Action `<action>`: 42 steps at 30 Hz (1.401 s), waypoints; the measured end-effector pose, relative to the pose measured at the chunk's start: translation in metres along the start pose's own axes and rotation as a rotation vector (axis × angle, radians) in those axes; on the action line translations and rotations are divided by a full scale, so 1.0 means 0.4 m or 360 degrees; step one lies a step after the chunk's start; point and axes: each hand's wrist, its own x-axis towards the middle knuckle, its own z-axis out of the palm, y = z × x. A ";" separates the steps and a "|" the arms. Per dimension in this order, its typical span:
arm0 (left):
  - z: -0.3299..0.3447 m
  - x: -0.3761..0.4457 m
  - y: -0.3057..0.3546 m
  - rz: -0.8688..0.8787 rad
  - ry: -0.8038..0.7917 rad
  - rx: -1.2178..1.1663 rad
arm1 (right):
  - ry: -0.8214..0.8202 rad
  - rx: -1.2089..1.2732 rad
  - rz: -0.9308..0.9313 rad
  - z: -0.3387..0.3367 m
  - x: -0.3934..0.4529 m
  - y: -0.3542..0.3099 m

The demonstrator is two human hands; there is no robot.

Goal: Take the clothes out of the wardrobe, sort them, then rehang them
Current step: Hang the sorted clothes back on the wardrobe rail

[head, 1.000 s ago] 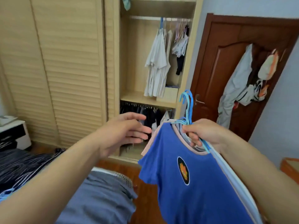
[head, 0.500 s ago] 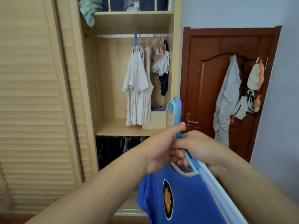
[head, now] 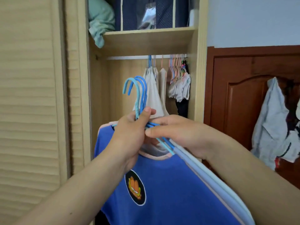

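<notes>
I hold a bunch of blue hangers (head: 139,93) with shirts on them in front of the open wardrobe (head: 149,39). The front garment is a blue T-shirt (head: 170,189) with an orange cartoon patch. My left hand (head: 129,137) grips the hanger necks just below the hooks. My right hand (head: 181,135) holds the hanger shoulders from the right, thumb on top. Behind them, the wardrobe rail (head: 129,57) carries white shirts (head: 154,93) and several small pale garments (head: 179,88) on pink hangers.
A louvred sliding door (head: 30,103) covers the wardrobe's left side. On the top shelf sit a green bundle (head: 100,21) and a navy storage box (head: 146,12). To the right, a brown door (head: 243,95) has a grey garment (head: 269,124) hanging on it.
I have come closer to the wardrobe and the view has tilted up. My left hand, free a second ago, now grips the hanger necks. The hangers have risen towards the rail.
</notes>
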 end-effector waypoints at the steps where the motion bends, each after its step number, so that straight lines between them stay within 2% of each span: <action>1: -0.014 0.054 -0.005 0.0020 0.0074 -0.0077 | -0.0015 -0.0055 -0.0076 -0.025 0.027 0.013; 3: -0.040 0.166 -0.020 -0.0071 0.0219 -0.0368 | 0.0039 -0.0230 -0.0072 -0.069 0.062 0.047; 5: -0.069 0.279 -0.031 -0.0230 0.0304 -0.0641 | -0.0009 -0.0476 0.0105 -0.088 0.116 0.077; 7: -0.101 0.390 -0.033 -0.0313 0.0322 -0.0691 | -0.0046 -0.0608 0.0270 -0.089 0.187 0.090; 10: -0.131 0.533 -0.002 -0.0328 0.0195 -0.0710 | 0.0028 -0.0203 0.0298 -0.086 0.301 0.072; 13: -0.173 0.656 0.031 -0.0226 -0.0030 -0.0640 | 0.0305 0.0110 0.0228 -0.073 0.412 0.013; 16: -0.266 0.777 0.012 -0.0135 -0.0248 -0.0476 | 0.0536 0.0147 0.0157 -0.035 0.553 0.013; 21: -0.403 0.928 -0.048 -0.0173 -0.0253 -0.0277 | 0.0726 0.0287 0.0198 0.029 0.718 0.052; 25: -0.456 1.044 -0.028 -0.0169 -0.0256 -0.0216 | 0.0747 -0.0134 0.0345 0.031 0.817 0.027; 29: -0.509 1.162 0.013 -0.0049 -0.0296 0.0419 | 0.0919 -0.0542 0.0377 0.038 0.932 -0.002; 31: -0.537 1.213 0.025 -0.0016 -0.0344 0.0608 | 0.1082 -0.0939 0.0379 0.038 0.992 0.008; 34: -0.585 1.283 0.016 0.0017 -0.0417 0.0560 | 0.1313 -0.1630 0.0337 0.041 1.068 0.035; 37: -0.642 1.359 -0.030 -0.0024 -0.0454 0.0490 | 0.1438 -0.2010 0.0116 0.062 1.143 0.059; 39: -0.699 1.416 -0.067 -0.0077 -0.0405 0.0517 | 0.1406 -0.2097 0.0040 0.061 1.192 0.078; 42: -0.821 1.465 -0.092 -0.0220 -0.0344 0.0591 | 0.1392 -0.2091 0.0226 -0.012 1.237 0.104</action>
